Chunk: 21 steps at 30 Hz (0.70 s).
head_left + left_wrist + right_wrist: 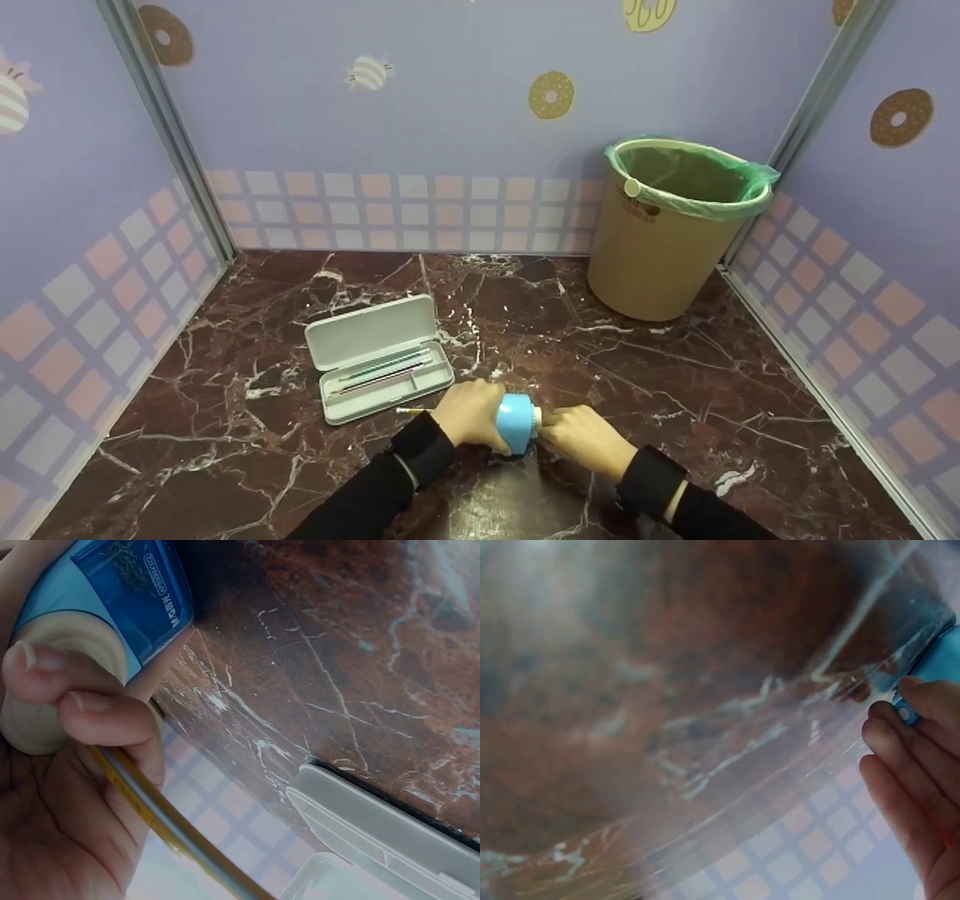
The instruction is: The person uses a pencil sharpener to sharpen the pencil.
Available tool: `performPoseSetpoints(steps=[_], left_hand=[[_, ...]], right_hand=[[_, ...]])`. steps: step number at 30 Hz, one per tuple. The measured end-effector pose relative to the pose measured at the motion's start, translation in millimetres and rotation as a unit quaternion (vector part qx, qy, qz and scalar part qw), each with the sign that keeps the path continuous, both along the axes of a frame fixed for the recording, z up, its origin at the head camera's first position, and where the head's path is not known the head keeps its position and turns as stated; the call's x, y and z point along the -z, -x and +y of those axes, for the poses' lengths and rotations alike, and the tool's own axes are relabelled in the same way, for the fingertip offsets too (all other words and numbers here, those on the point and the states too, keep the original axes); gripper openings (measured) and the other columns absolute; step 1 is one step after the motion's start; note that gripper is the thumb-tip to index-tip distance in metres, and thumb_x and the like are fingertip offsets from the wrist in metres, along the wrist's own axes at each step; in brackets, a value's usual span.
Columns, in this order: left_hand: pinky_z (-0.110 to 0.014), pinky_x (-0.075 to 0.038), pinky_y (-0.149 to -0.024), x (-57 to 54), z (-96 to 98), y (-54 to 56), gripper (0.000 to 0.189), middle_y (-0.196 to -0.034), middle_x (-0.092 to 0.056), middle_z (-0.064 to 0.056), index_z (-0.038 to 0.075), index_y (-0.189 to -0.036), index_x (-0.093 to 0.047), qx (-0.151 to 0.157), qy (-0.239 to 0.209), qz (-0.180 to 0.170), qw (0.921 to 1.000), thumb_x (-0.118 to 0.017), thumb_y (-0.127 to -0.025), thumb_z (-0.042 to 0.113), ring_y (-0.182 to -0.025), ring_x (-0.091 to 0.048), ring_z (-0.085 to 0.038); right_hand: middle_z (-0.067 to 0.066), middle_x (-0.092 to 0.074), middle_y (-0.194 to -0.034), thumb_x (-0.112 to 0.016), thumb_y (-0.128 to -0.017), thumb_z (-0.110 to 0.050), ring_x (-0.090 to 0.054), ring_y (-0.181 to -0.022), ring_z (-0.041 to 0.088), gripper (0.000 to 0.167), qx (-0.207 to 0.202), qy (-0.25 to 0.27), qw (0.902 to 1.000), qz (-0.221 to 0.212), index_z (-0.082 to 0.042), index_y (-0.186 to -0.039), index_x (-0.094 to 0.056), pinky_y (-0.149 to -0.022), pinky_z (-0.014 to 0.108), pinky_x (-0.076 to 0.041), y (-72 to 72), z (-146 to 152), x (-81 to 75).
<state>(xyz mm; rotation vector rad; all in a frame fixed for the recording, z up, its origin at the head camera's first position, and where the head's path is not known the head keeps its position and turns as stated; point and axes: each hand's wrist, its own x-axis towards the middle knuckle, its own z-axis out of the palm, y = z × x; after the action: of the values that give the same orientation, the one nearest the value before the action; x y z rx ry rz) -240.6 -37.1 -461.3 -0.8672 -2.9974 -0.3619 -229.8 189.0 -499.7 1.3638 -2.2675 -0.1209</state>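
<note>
A blue crank pencil sharpener [514, 424] stands on the marble-patterned tabletop, gripped by my left hand [471, 415]. Its clear blue shavings drawer [142, 592] and round cream front [82, 641] show in the left wrist view. Two curled left fingers lie by that front and around a yellow pencil [161, 814], whose far end sticks out left of the hand in the head view. Its tip is hidden. On the sharpener's other side, my right hand [586, 439] pinches the crank's small blue knob [905, 713]; most of the crank is hidden.
An open pale grey pencil case [371, 334] with several pencils lies just left of the hands. At the back right stands a tan bin [645, 255] with a green liner. Patterned walls [450, 112] enclose the tabletop [247, 450] at the back and both sides.
</note>
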Motion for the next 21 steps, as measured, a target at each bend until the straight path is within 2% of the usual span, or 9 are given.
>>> performPoseSetpoints(steps=[6,11,13,18,21], left_hand=[[-0.029,-0.051,-0.058,-0.3,0.8,0.8,0.058,-0.078,-0.069,0.0,0.012,-0.089,-0.066,-0.002,0.004,-0.004,1.0,-0.097,-0.053,0.044,-0.066,-0.061,-0.015],[-0.028,-0.05,-0.057,-0.4,0.7,0.8,0.057,-0.077,-0.068,0.001,0.012,-0.089,-0.066,-0.002,0.008,-0.007,0.9999,-0.097,-0.054,0.044,-0.065,-0.06,-0.014],[-0.028,-0.05,-0.057,-0.1,0.8,0.7,0.057,-0.077,-0.068,0.001,0.012,-0.088,-0.066,-0.003,0.009,-0.003,1.0,-0.097,-0.054,0.044,-0.065,-0.061,-0.015],[-0.03,-0.05,-0.057,-0.2,1.2,0.6,0.056,-0.077,-0.069,0.0,0.012,-0.087,-0.066,-0.004,0.013,-0.001,0.9999,-0.097,-0.054,0.045,-0.066,-0.062,-0.016],[-0.03,-0.051,-0.059,-1.1,1.1,1.5,0.056,-0.078,-0.069,0.0,0.012,-0.088,-0.066,-0.007,0.013,-0.01,0.9998,-0.097,-0.054,0.044,-0.067,-0.062,-0.016]], right_hand=[[-0.008,-0.068,-0.07,-0.087,-0.076,-0.02,-0.063,-0.062,0.005,0.017,-0.027,0.008,0.9995,-0.013,-0.017,-0.077,-0.07,-0.056,0.021,-0.05,-5.4,2.6,-0.5],[-0.008,-0.071,-0.073,-0.087,-0.073,-0.02,-0.065,-0.066,0.005,0.023,-0.043,0.026,0.9987,-0.013,-0.018,-0.071,-0.064,-0.058,0.02,-0.052,-13.3,3.7,-4.6],[-0.009,-0.069,-0.071,-0.087,-0.074,-0.02,-0.064,-0.064,0.004,0.027,-0.045,0.031,0.9984,-0.016,-0.019,-0.069,-0.06,-0.057,0.019,-0.05,-16.8,3.7,-7.7],[-0.01,-0.06,-0.062,-0.087,-0.075,-0.023,-0.053,-0.056,0.003,0.033,-0.058,0.047,0.9968,-0.03,-0.019,-0.067,-0.056,-0.05,0.017,-0.038,-25.0,4.9,-19.1],[-0.011,-0.064,-0.065,-0.089,-0.073,-0.022,-0.055,-0.057,0.002,0.026,-0.073,0.063,0.9951,-0.022,-0.019,-0.07,-0.062,-0.051,0.016,-0.041,-27.4,5.2,-28.5]])
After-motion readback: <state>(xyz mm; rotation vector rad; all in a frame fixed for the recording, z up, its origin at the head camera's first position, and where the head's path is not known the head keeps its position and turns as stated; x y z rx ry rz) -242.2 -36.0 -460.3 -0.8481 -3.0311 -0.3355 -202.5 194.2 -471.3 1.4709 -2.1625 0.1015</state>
